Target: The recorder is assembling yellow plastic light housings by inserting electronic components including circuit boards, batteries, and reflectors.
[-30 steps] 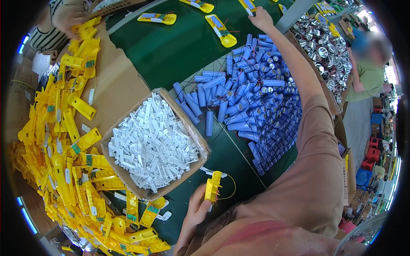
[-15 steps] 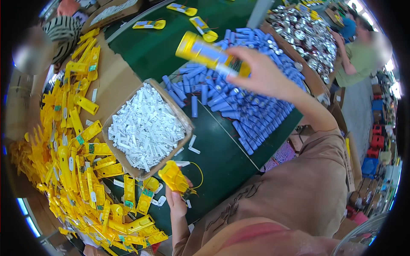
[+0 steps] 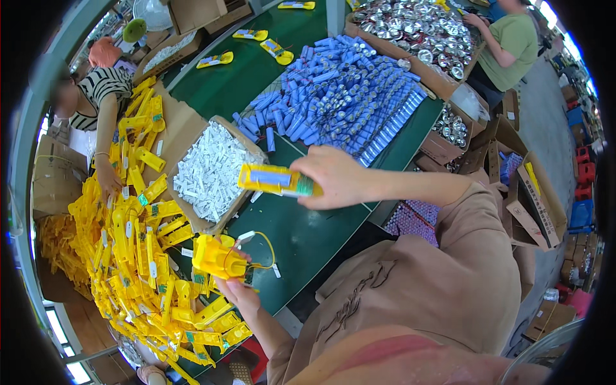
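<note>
My right hand [image 3: 333, 178] is closed around one end of a yellow plastic housing [image 3: 246, 177], held in the air near the white-parts box. A blue cylindrical battery [image 3: 271, 178] lies lengthwise in it, with a green circuit board [image 3: 304, 186] at the end by my fingers. Lower and to the left, my left hand [image 3: 239, 294] grips another yellow housing [image 3: 217, 258] from below. From that one a thin yellow wire [image 3: 269, 242] loops out, and a white piece [image 3: 245, 238] sticks up beside it. The left fingers are partly hidden behind the plastic.
Loose yellow housings [image 3: 138, 256] are heaped at the left, where a co-worker's hand [image 3: 108, 179] reaches in. A cardboard box of white plastic parts [image 3: 215, 168] stands mid-table. Beyond lie piled blue batteries [image 3: 340, 96] and a box of silvery round parts [image 3: 417, 38]. Another person [image 3: 507, 48] works far right.
My right hand has come nearer and left, from over the battery pile, carrying its housing. The left hand keeps its housing. My view has shifted, and a co-worker's arm now shows at the left heap.
</note>
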Demonstrator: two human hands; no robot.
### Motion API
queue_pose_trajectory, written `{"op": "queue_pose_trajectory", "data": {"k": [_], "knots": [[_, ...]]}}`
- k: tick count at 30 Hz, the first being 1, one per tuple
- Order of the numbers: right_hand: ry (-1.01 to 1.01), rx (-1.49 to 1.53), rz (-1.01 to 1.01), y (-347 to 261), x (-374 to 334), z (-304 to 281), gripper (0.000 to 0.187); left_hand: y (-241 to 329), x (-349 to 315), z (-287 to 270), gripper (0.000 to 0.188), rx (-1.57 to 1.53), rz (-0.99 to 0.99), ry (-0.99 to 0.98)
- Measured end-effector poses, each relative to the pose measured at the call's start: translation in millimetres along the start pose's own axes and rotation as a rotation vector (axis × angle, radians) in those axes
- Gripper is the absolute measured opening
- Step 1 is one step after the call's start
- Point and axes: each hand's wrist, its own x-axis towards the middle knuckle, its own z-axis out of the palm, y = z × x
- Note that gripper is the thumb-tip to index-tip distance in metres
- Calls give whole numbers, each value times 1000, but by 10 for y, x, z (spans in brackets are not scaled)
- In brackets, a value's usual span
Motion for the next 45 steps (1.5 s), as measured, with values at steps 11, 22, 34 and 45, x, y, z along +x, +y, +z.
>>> {"op": "queue_pose_trajectory", "data": {"k": [11,22,34,45], "knots": [[-60,-74,-57,-21,-509,692,39,-159,-237,-170,52,215,-114,-67],[-62,-194,-99,231,-311,948,43,-536,-50,-67,54,1010,74,-297],[-197,-75,-64,366,-107,1011,59,-603,205,106,53,1243,-166,-355],[-169,-12,-63,411,-140,1028,57,-595,201,140,52,1368,-149,-323]]}}
